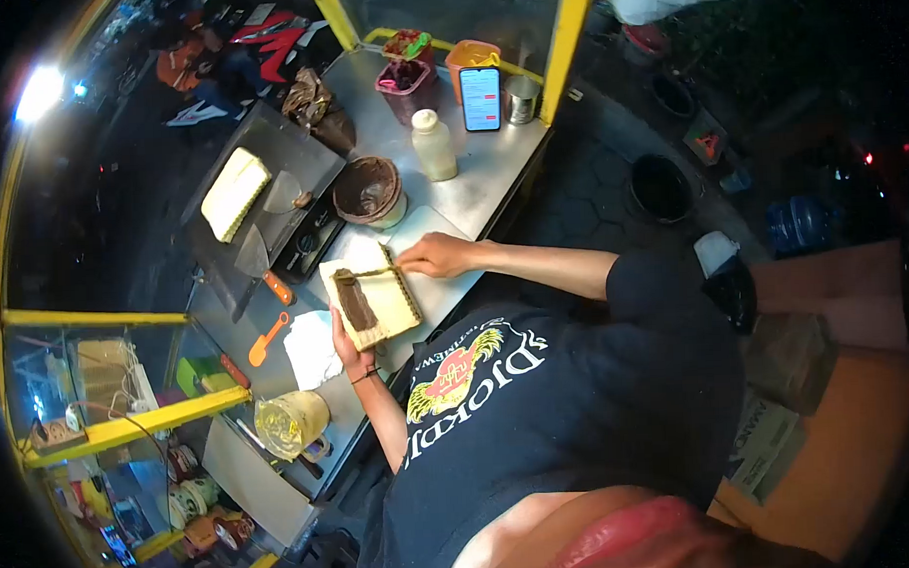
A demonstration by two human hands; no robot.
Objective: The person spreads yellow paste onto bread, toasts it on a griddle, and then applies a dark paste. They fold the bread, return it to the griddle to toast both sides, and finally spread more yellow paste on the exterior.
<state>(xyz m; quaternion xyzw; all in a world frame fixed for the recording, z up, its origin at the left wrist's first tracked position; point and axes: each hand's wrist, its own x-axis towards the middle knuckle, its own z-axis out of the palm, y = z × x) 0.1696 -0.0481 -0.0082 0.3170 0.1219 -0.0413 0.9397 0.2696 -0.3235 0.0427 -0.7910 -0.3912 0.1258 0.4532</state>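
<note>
We see lit phone (481, 100) upright by orange tub (466, 55), metal can (520, 99) just beside. Bright lamp (40, 93) at upper left; person in orange top (179, 68) out in dark behind stall. Yellow frame post (570, 40) at counter corner. On our other side: dark bucket (659, 189) on paving (587, 194), blue plastic containers (803, 222), lettered carton (766, 443).

The left hand (351, 350) holds brown-smeared bread (387, 301), the right hand (438, 256) beside it.
</note>
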